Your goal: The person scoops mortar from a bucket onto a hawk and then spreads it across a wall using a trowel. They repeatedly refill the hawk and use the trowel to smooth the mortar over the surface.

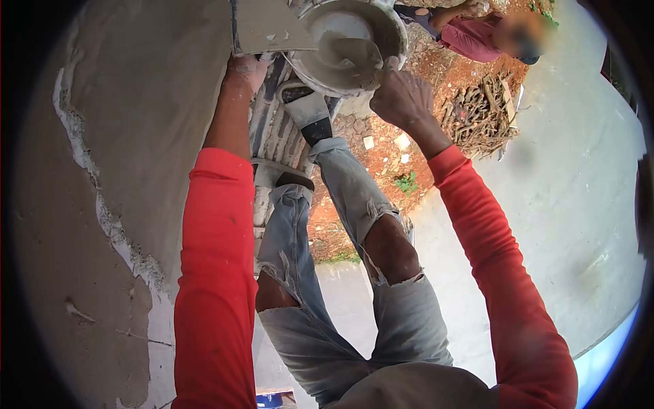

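My left hand [246, 72] is closed under a flat, grey-smeared plasterer's hawk [269, 31]; most of its fingers are hidden behind the board. My right hand [405, 99] grips a trowel [361, 54] by its handle, the thumb lying along the top. The trowel's blade, coated in wet mortar, dips into a round bucket [400, 31]. Inside the bucket is grey mortar [334, 68], with more smeared on its walls. The hawk's edge overlaps the bucket's left side in this view.
My feet stand on narrow slatted planks [272, 129] high above reddish ground [354, 184]. A plastered wall [136, 88] with a rough, pale seam runs along the left. Below, a person [470, 37] is near a pile of sticks [480, 116]. Another grey wall [565, 184] stands right.
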Motion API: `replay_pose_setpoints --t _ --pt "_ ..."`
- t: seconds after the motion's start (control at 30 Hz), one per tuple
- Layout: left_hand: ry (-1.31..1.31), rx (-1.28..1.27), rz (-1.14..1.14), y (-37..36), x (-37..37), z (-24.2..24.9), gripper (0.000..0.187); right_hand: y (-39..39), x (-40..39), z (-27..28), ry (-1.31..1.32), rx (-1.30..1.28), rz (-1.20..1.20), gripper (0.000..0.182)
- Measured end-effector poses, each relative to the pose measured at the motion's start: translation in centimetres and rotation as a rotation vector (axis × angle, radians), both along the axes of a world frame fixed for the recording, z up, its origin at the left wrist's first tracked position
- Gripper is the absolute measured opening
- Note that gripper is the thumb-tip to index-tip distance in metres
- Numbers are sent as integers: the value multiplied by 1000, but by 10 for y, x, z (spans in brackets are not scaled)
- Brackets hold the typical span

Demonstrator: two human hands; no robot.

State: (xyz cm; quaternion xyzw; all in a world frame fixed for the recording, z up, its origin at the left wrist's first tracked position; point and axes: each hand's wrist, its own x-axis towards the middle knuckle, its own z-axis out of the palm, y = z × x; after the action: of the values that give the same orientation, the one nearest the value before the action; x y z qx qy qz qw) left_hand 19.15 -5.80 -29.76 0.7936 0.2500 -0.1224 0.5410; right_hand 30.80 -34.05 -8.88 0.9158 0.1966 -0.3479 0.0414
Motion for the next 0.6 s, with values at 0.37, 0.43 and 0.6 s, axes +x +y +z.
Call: replay_pose_setpoints --t 0.37,0.43,0.6 --pt "37 -982 610 -23 17 84 54 -47 2 37 -14 -6 29 30" --pt "16 -667 320 -13 8 74 56 -39 15 26 -4 -56 15 31" --pt "21 -269 20 -18 0 53 58 -19 47 -34 -216 17 251 33"
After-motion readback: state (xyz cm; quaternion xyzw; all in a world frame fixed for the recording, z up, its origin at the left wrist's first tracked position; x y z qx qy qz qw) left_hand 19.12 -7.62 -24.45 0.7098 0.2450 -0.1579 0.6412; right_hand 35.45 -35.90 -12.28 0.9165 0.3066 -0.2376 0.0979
